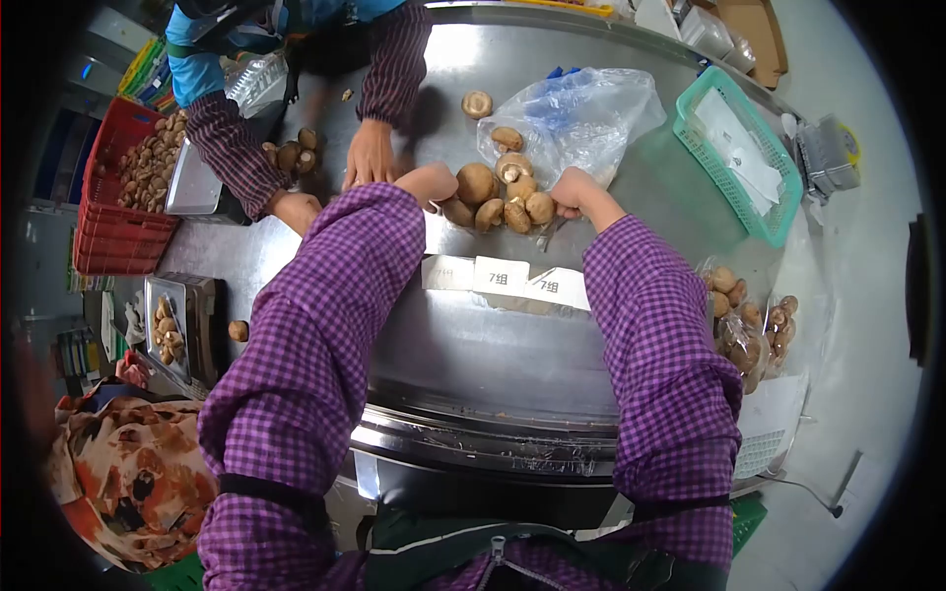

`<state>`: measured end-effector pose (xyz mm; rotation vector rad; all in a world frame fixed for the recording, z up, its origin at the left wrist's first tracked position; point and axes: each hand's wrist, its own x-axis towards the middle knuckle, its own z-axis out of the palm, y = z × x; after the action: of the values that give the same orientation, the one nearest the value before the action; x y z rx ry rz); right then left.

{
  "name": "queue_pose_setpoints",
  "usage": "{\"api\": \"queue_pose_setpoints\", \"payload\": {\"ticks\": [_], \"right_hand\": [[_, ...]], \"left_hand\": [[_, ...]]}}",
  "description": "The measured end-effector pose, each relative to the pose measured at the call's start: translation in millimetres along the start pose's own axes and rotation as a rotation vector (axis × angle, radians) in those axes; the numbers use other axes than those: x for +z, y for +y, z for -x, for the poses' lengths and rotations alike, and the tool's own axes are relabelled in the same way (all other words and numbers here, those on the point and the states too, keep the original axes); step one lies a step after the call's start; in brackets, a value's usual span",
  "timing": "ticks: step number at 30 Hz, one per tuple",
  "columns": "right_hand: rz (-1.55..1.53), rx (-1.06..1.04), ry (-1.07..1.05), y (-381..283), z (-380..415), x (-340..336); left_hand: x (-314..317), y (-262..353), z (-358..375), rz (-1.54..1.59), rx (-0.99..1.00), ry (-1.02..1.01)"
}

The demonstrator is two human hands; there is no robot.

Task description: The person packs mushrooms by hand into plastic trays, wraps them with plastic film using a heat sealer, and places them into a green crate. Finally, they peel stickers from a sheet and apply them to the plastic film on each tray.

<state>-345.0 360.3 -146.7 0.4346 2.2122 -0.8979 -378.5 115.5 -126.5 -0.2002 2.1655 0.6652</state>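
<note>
Brown shiitake mushrooms [477,184] lie in a small pile on the steel table, between my two hands. At the pile's left side is my left hand [431,184], its fingers curled in; what they grip is hidden. My right hand [579,193] is closed at the pile's right edge, against the clear plastic bag [616,108], and I cannot make out what is between its fingers. Blue print shows on the bag, which spreads out behind the pile. A single mushroom [477,104] sits farther back. White paper labels [501,277] lie in front of the pile.
Across the table a co-worker's hand [371,153] rests close to my left forearm. A green basket [687,133] stands at right, above bagged mushrooms [744,340]. At left are a red crate [118,229] of mushrooms and a scale [177,295] with mushrooms on it.
</note>
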Motion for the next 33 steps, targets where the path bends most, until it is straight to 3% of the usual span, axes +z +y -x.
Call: {"api": "queue_pose_setpoints", "payload": {"ticks": [3,5,7,8,17,24,27,31,33], "right_hand": [[-0.069,0.002,0.009,-3,2,-1],[-0.06,-0.023,0.028,-5,10,-7],[-0.05,-0.064,0.048,-9,13,-9],[-0.053,-0.133,0.059,-10,15,-13],[-0.238,-0.437,0.168,-56,177,-37],[-0.269,-0.389,0.071,-12,275,10],[-0.265,-0.337,0.056,16,280,38],[-0.203,-0.309,0.065,28,293,49],[0.345,-0.499,0.567,27,302,50]], "left_hand": [[5,-10,-9,0.221,0.01,0.018],[1,-9,-6,0.139,0.044,0.005],[-9,-9,9,0.204,0.235,0.241],[-17,-7,19,0.232,0.222,0.251],[-63,-22,195,0.45,0.464,0.256],[5,-87,258,0.559,0.576,0.172],[41,-107,266,0.457,0.534,0.21],[66,-128,260,0.586,0.591,0.151],[63,-132,272,0.583,0.608,0.219]]}}
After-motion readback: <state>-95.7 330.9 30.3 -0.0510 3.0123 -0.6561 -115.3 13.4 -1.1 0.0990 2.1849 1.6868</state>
